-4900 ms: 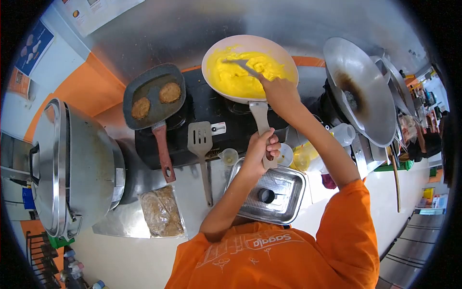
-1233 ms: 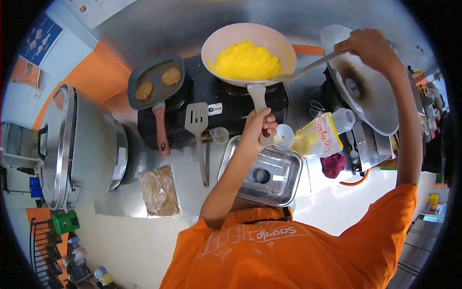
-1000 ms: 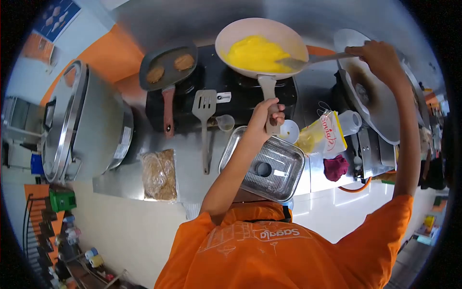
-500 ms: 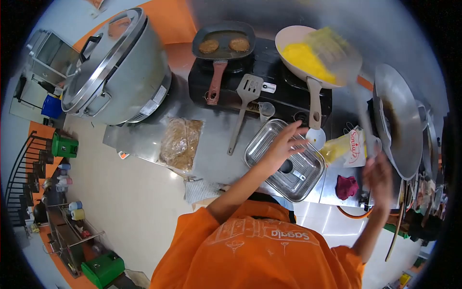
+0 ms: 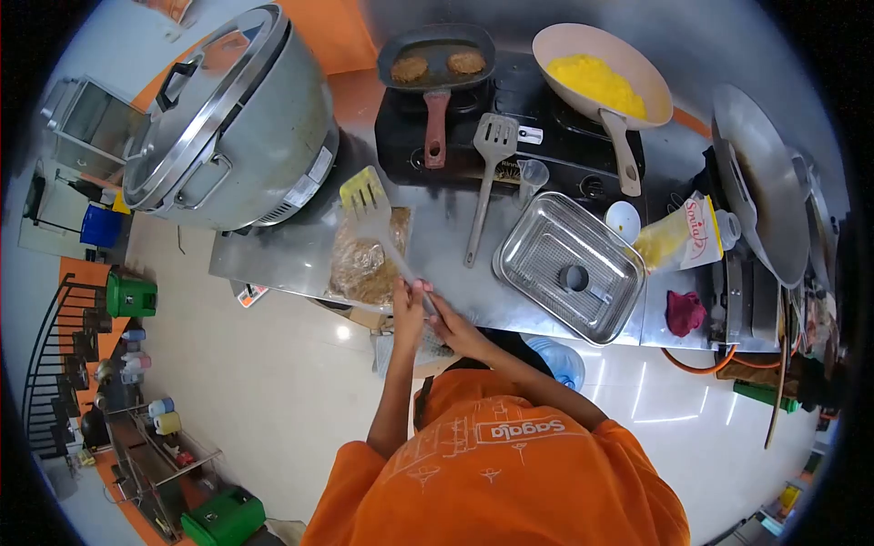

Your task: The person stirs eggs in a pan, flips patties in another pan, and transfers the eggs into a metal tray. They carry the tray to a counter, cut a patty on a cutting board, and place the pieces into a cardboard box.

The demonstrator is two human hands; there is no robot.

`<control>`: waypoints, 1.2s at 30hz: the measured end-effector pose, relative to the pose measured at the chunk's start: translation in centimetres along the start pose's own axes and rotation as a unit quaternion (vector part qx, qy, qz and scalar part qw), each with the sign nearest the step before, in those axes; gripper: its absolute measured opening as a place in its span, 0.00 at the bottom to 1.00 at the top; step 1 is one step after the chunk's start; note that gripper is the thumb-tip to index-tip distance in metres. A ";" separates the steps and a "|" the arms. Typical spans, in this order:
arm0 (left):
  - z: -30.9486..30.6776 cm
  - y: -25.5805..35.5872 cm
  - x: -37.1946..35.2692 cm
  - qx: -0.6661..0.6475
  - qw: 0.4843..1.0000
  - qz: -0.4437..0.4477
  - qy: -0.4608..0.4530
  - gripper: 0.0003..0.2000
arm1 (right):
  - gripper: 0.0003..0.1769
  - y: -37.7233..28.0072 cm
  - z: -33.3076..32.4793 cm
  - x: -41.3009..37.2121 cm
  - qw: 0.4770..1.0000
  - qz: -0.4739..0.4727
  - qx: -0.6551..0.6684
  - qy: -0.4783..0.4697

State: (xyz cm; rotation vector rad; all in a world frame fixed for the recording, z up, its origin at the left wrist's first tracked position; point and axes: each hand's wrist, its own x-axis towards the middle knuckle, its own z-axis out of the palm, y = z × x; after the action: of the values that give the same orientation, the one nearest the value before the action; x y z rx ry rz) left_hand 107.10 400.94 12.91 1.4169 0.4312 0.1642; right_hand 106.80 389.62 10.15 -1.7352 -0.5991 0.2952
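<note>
A slotted spatula (image 5: 367,211) with yellow egg on its tip is held out over a clear plastic bag of brown food (image 5: 369,264). My right hand (image 5: 458,332) grips the lower end of its handle. Closed beside it, my left hand (image 5: 407,314) has its fingers at the handle too. A second slotted spatula (image 5: 492,173) lies on the counter against the stove. Scrambled egg (image 5: 596,82) fills part of a light frying pan (image 5: 555,45) on the right burner. On the left burner, a dark square pan (image 5: 437,44) holds two brown patties (image 5: 466,62).
A wire-racked metal tray (image 5: 510,259) with a black ring (image 5: 574,278) inside stands on the counter. Right of it are a small white dish (image 5: 623,221), a yellow-and-white packet (image 5: 683,237) and a dark red cloth (image 5: 685,312). A large cooker (image 5: 264,136) stands left, a wok (image 5: 760,182) right.
My right hand has swung left with the spatula, from beside the wok to over the plastic bag. My left hand has moved from above the tray to the spatula's handle.
</note>
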 end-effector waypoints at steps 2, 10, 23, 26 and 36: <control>0.0 -0.2 1.9 -0.063 0.998 -0.013 -0.012 0.07 | 0.24 0.5 -0.7 0.9 0.997 0.029 -0.061 0.031; -0.6 -2.4 11.4 0.022 0.998 0.034 -0.037 0.07 | 0.23 0.4 -7.3 7.9 0.915 0.110 -0.378 0.088; -0.8 -4.6 14.6 0.133 0.985 0.103 -0.031 0.14 | 0.20 -3.2 -9.3 8.7 0.939 0.124 -0.300 0.113; -0.1 -2.6 13.1 0.191 0.977 0.094 -0.002 0.19 | 0.17 -7.0 -12.8 7.1 0.954 0.090 -0.255 0.130; 5.5 4.8 12.0 0.175 0.968 0.154 0.097 0.10 | 0.16 -16.3 -23.6 14.8 0.976 0.142 -0.146 0.071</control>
State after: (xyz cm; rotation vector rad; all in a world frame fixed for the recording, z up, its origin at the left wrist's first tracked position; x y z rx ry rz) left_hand 120.84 401.04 15.82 1.8209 0.4098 0.5028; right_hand 127.12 380.53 33.50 -2.1114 -0.2989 0.2886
